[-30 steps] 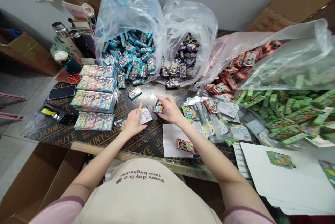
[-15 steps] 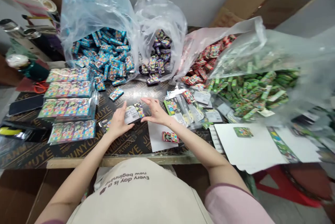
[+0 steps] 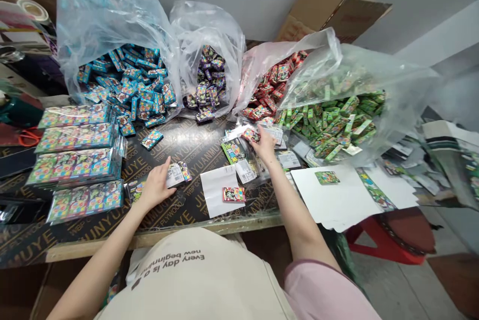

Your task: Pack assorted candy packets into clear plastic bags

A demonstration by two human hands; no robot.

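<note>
My left hand rests low on the table, thumb and index finger around the left end of a clear packet. That packet has a white barcode label and a small dark purple box at its right end. My right hand reaches forward, its fingers closed on a small red box above a heap of clear packets. Between the hands, another red box lies on a white paper sheet. A blue box sits alone beyond my left hand.
Along the back stand clear bags of blue boxes, purple boxes, red boxes and green boxes. Stacked filled packs occupy the left. White sheets overhang the front edge at right, near a red stool.
My right hand has left the packet and moved right and forward to a red box on the heap. My left hand stays at the packet. The whole view has shifted.
</note>
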